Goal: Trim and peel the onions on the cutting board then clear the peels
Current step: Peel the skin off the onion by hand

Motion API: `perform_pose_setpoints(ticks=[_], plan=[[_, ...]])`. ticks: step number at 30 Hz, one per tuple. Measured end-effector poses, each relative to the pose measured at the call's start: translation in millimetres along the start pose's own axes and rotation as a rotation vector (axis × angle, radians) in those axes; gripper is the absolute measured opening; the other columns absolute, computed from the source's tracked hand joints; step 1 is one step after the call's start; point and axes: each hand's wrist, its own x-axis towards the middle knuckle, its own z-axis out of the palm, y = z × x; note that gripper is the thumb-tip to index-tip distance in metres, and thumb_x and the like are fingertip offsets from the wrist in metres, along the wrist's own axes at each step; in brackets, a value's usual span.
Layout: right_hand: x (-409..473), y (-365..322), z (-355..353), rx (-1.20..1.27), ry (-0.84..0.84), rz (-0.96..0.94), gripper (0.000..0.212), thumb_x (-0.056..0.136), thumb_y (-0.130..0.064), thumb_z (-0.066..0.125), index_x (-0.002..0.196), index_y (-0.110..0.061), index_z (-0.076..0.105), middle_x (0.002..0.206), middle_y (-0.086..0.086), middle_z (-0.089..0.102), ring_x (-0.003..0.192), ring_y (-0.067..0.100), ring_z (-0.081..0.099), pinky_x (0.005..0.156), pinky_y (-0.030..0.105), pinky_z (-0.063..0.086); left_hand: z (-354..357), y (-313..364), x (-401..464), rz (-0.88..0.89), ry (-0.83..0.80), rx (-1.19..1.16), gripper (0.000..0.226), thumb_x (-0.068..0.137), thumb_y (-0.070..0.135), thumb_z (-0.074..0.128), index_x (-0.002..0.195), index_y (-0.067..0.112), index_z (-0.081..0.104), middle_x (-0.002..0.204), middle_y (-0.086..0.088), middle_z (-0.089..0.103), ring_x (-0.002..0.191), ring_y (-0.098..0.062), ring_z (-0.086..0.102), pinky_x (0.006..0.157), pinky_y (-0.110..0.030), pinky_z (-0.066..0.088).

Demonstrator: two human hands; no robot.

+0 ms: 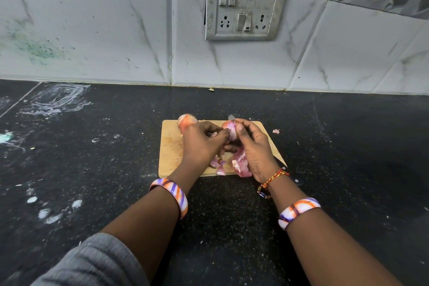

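Both hands meet above the wooden cutting board (169,146). Curled round a half-peeled onion (229,131), the right hand (251,146) holds it, while the left hand (200,144) pinches at its skin. Loose peels (239,163) lie on the board's near edge. A second onion (186,121) sits at the far left corner. A knife (279,161) lies partly hidden under the right hand. No legible writing.

One head-worn wide-angle view looks forward and down, close over the black worktop (92,169), facing the tiled wall (116,30).
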Motion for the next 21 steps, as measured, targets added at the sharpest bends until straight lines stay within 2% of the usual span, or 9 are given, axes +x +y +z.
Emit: perform_pose_setpoints(ticks=[3,8,12,15,18,21], plan=[[0.8,0.8,-0.5,0.007,-0.009,-0.001,0.031,0.094,-0.013,0.048,0.123,-0.004,0.052,0.096,0.007,0.064,0.065,0.011,0.067,0.057,0.022,0.057,-1.3,-0.5,-0.5,0.020,0.007,-0.009,0.009,0.079,0.009,0.067,0.070,0.007,0.067,0.055,-0.008,0.063,0.043,-0.018,0.057,0.051,-0.034,0.053],[0.4,1.5,-1.8,0.019,-0.012,-0.013,0.029,0.093,-0.011,0.049,0.120,-0.003,0.053,0.099,0.007,0.064,0.067,0.010,0.067,0.058,0.022,0.057,-2.6,0.9,-2.5,0.036,-0.013,-0.029,0.016,0.080,0.007,0.067,0.066,0.013,0.065,0.057,-0.006,0.064,0.036,-0.010,0.054,0.043,-0.023,0.047],[1.0,2.3,-1.4,-0.040,-0.022,-0.011,0.035,0.092,-0.011,0.052,0.126,-0.001,0.051,0.099,0.009,0.064,0.062,0.011,0.066,0.061,0.024,0.058,-0.7,-0.1,-2.6,0.041,0.030,0.004,0.011,0.078,0.003,0.066,0.067,0.004,0.064,0.054,-0.005,0.061,0.037,-0.008,0.053,0.044,-0.022,0.046],[0.2,1.9,-0.7,-0.068,-0.033,-0.022,0.037,0.091,-0.010,0.053,0.126,0.000,0.050,0.103,0.007,0.061,0.062,0.008,0.065,0.061,0.023,0.058,0.1,-0.6,-2.3,0.041,0.024,0.013,0.008,0.076,0.003,0.065,0.070,0.000,0.062,0.055,-0.012,0.060,0.042,-0.017,0.056,0.048,-0.030,0.048],[-0.3,0.8,-1.5,-0.080,-0.044,-0.038,0.035,0.091,-0.006,0.053,0.125,0.001,0.051,0.105,0.001,0.060,0.065,0.004,0.066,0.059,0.019,0.056,1.1,0.2,-2.1,0.079,0.056,0.154,0.011,0.072,0.009,0.069,0.071,0.001,0.063,0.066,-0.012,0.063,0.059,-0.021,0.057,0.057,-0.033,0.047],[0.0,0.6,-1.3,-0.071,-0.050,-0.033,0.037,0.089,-0.004,0.054,0.126,0.000,0.051,0.099,-0.006,0.063,0.068,0.007,0.065,0.062,0.022,0.057,2.8,0.2,-2.4,0.088,0.096,0.269,0.018,0.071,0.018,0.071,0.069,0.004,0.058,0.063,-0.009,0.059,0.053,-0.017,0.049,0.051,-0.030,0.040]])
